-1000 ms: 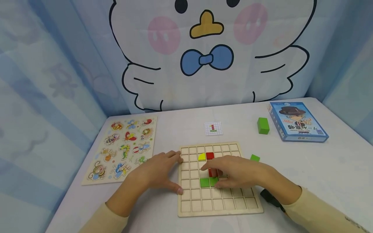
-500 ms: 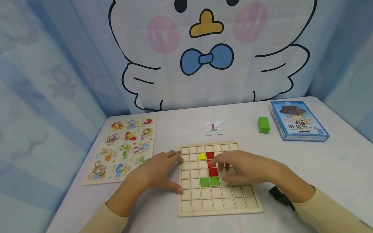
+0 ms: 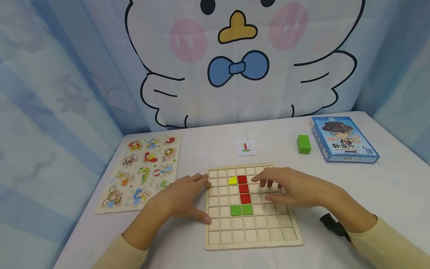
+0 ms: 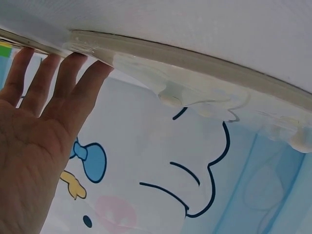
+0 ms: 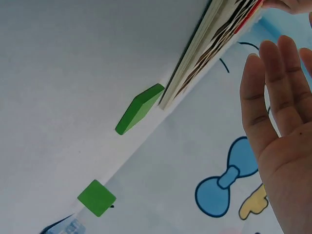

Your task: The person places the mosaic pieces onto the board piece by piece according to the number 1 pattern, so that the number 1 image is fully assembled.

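A wooden grid board (image 3: 231, 237) lies on the table. Three red squares (image 3: 244, 189) form a column on it, a yellow piece (image 3: 232, 181) with a slanted edge is left of the top one, and two green squares (image 3: 241, 210) sit below. My left hand (image 3: 183, 196) rests at the board's left edge, thumb and fingertips touching it. Over the board's right half hovers my right hand (image 3: 295, 188), fingers loosely bent and holding nothing. In the right wrist view a loose green piece (image 5: 139, 109) lies beside the board; in the head view the hand hides it.
Behind the board is a small card (image 3: 246, 148) printed with a grid and coloured squares. A green block (image 3: 304, 144) stands by a blue game box (image 3: 346, 140) at the back right. An insect puzzle board (image 3: 134, 172) lies left; a black object (image 3: 332, 224) is near my right wrist.
My right hand has drawn back to the right from the red and green squares, uncovering the red column. My left hand stays at the board's edge.
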`<state>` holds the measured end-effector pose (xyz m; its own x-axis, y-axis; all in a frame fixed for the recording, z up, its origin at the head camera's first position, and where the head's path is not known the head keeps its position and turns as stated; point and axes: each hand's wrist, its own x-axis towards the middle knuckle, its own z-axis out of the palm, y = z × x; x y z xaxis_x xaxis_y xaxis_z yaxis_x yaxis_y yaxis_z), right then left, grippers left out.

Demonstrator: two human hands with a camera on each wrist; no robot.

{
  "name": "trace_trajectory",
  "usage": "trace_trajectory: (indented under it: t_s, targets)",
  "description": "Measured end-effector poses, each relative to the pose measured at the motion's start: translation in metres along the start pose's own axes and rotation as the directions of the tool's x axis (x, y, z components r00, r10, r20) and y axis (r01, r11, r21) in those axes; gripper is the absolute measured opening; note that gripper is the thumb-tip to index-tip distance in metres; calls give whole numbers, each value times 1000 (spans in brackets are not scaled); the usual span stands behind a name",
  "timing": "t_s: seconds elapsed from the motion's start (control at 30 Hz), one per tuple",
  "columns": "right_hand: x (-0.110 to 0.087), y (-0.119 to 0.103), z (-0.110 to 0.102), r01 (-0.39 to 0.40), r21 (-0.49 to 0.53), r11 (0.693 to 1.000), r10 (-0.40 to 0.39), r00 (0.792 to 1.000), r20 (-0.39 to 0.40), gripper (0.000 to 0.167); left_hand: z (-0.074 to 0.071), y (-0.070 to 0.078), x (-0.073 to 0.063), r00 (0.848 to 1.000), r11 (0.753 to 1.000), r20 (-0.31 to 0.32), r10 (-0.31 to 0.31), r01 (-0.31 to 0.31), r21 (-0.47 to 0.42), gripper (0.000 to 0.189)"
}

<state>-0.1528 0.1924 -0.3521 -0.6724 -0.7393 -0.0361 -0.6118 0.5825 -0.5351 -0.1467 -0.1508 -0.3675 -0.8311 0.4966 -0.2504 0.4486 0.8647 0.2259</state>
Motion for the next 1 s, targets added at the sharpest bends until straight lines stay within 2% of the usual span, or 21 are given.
trace_trajectory:
  t_s: [0.13, 0.53, 1.0]
  targets:
    - [-4, 5, -4, 15, -13, 1000, -15, 999, -40, 43, 0, 0, 0, 1000, 1000, 4, -1, 1, -2, 100]
    - [-19, 20, -14, -38, -61, 997, 30, 991, -133, 47, -1, 1, 1, 1000, 1000, 12, -7, 7, 2, 100]
    - [-31, 46, -19, -95, -56, 994, 84, 979, -184, 46, 1, -1, 1, 1000, 1000, 1, 6, -6, 0, 100]
